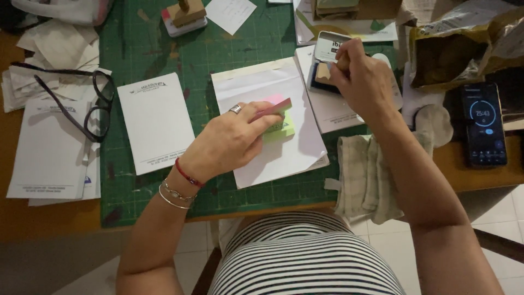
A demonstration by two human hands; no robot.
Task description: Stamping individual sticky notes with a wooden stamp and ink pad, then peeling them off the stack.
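Right grip [349, 74] closed around stamp [329, 70]

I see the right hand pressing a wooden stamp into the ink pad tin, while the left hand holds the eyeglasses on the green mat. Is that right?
Not quite. In the head view the left hand holds a pink and green sticky-note pad on white paper; the eyeglasses lie untouched at the mat's left edge. The right hand does press the wooden stamp into the ink pad tin.
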